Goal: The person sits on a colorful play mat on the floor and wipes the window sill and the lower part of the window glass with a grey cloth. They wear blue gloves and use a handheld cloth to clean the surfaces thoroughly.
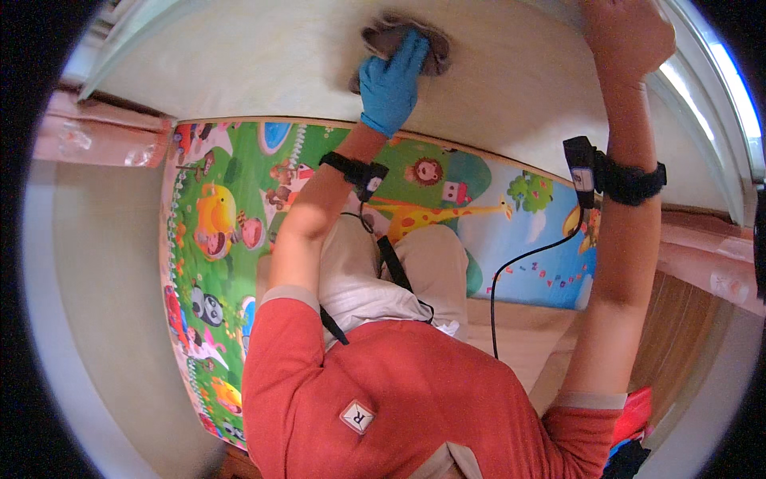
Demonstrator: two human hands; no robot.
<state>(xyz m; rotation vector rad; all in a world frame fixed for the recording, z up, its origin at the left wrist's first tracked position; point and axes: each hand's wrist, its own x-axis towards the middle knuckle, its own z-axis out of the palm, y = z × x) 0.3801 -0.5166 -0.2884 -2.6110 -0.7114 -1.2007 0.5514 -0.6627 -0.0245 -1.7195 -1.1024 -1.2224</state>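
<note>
My left hand (392, 84), in a blue glove, presses a crumpled dark brown cloth (440, 54) against a broad pale panel (269, 60) at the top of the view. Two of its fingers lie stretched over the cloth, and the others are bent. Without a glove, my right hand (628, 42) is raised at the upper right, beside the panel's light curved edge. The picture's top edge and the angle hide its fingers, so what it touches is unclear. Each forearm bears a black strap with a small device.
A colorful play mat (227, 287) with cartoon animals lies under my bent legs. Pink fabric (102, 132) hangs at the left and right. A black cable (493, 299) runs from the right strap towards my body. Red and black items (631, 419) lie at the lower right.
</note>
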